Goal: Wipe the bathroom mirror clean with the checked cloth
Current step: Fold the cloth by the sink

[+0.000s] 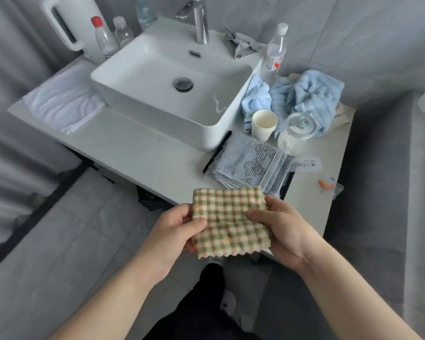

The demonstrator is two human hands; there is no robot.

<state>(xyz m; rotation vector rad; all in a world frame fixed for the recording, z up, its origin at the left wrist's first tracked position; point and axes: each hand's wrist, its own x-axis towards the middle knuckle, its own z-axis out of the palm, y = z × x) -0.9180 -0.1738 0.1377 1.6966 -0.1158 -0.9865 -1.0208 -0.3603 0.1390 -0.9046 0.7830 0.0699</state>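
The checked cloth (pixel 228 220), green, pink and cream, is folded into a rough square and held in the air just in front of the vanity's front edge. My left hand (pixel 174 229) grips its left side, thumb on top and fingers underneath. My right hand (pixel 282 229) grips its right side the same way. The mirror is out of view.
A white basin (pixel 123 77) with a chrome tap (pixel 201 23) sits on the pale counter (pixel 138 153). On the counter lie a folded grey towel (pixel 250 163), a paper cup (pixel 264 125), a lidded plastic cup (pixel 297 133), blue towels (pixel 307 94), several bottles and a white towel (pixel 62 104).
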